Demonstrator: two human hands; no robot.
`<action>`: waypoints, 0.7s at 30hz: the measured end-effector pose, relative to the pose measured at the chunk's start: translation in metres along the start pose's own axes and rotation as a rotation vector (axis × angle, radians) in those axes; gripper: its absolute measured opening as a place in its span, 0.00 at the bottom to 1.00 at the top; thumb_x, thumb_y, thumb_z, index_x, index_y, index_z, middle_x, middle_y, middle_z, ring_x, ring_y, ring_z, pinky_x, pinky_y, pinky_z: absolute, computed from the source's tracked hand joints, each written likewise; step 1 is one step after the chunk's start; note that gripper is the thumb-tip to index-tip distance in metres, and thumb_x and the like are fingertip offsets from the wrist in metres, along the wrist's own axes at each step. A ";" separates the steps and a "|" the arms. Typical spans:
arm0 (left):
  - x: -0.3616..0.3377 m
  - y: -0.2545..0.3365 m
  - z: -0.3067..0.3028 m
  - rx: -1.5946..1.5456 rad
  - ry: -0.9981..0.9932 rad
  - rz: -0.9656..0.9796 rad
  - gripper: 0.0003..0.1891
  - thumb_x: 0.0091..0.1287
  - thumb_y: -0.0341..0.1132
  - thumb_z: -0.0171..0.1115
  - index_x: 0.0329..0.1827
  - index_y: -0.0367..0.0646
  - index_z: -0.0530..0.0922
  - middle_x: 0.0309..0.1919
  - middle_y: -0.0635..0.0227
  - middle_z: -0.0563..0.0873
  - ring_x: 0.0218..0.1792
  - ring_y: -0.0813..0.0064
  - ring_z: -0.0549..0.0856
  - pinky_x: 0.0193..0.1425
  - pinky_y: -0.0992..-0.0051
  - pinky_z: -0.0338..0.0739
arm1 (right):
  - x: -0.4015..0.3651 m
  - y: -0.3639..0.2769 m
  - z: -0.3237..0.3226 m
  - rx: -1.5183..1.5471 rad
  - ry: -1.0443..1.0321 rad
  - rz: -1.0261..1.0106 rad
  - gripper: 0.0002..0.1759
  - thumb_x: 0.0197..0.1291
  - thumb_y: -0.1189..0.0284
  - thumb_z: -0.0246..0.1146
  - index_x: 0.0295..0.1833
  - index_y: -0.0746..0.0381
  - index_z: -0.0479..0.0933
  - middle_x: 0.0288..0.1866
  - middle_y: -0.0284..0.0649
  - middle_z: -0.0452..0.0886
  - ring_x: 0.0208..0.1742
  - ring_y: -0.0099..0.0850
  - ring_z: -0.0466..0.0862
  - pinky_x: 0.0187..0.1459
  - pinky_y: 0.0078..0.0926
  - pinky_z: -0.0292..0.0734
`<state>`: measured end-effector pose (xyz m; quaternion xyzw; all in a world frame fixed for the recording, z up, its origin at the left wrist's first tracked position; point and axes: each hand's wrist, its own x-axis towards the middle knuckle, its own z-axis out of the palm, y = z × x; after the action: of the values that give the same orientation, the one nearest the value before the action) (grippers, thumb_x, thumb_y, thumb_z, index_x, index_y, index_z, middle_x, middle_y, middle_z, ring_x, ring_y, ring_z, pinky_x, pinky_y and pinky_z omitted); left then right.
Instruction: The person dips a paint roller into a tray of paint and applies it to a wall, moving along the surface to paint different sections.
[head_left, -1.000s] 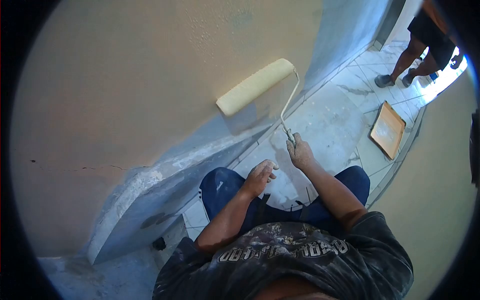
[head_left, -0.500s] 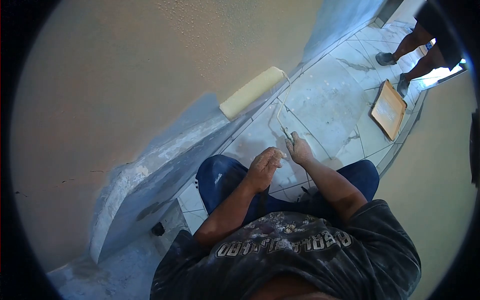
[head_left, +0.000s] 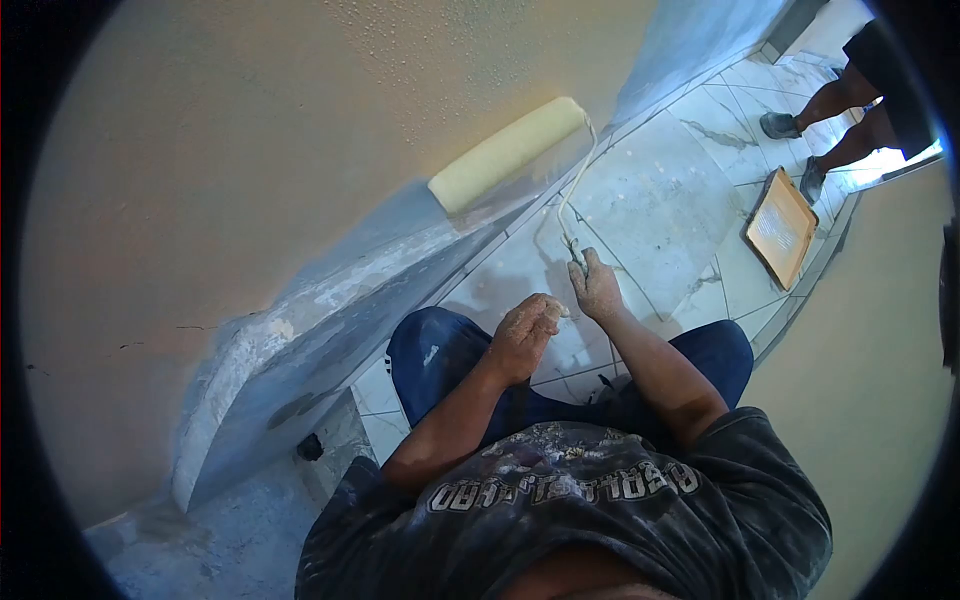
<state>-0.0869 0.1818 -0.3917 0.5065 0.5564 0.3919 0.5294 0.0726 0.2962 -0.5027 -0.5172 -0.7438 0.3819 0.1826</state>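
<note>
Our roller [head_left: 508, 155] lies against the wall [head_left: 250, 150], just above the rough ledge [head_left: 330, 285].
Our right hand [head_left: 598, 287] is closed round its handle, apparently to steer while the bent frame keeps our knuckles off the wall; our left hand [head_left: 525, 335] hangs near, half curled, its hold unclear; the tray [head_left: 786, 262] sits right, probably clear of our knees.

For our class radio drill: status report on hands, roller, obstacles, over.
Right hand holding roller. Left hand loosely curled, nothing visible in it. Roller against wall. Nothing seen blocking it; tray on floor, another person's shoe beside it.
</note>
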 end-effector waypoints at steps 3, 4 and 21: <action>0.002 -0.005 0.001 0.043 0.021 -0.001 0.20 0.79 0.48 0.45 0.49 0.41 0.77 0.39 0.66 0.81 0.38 0.75 0.81 0.44 0.73 0.75 | 0.014 -0.019 -0.013 0.043 0.085 -0.072 0.17 0.67 0.62 0.58 0.46 0.65 0.66 0.27 0.62 0.78 0.35 0.64 0.79 0.37 0.57 0.72; 0.003 -0.007 0.001 0.060 0.041 -0.001 0.19 0.79 0.48 0.45 0.49 0.41 0.77 0.38 0.66 0.80 0.38 0.75 0.81 0.45 0.73 0.75 | 0.019 -0.026 -0.017 0.072 0.133 -0.112 0.17 0.67 0.62 0.58 0.47 0.65 0.66 0.27 0.62 0.78 0.34 0.64 0.79 0.36 0.57 0.72; 0.042 -0.076 -0.016 0.533 0.167 -0.008 0.22 0.78 0.49 0.42 0.46 0.39 0.77 0.33 0.57 0.81 0.35 0.63 0.82 0.45 0.63 0.76 | 0.040 -0.179 -0.150 0.186 0.329 -0.294 0.16 0.69 0.63 0.56 0.49 0.65 0.68 0.29 0.62 0.79 0.37 0.66 0.79 0.37 0.56 0.72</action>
<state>-0.1108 0.2114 -0.4711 0.5916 0.6836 0.2702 0.3311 0.0439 0.3581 -0.2762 -0.4395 -0.7331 0.3288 0.4017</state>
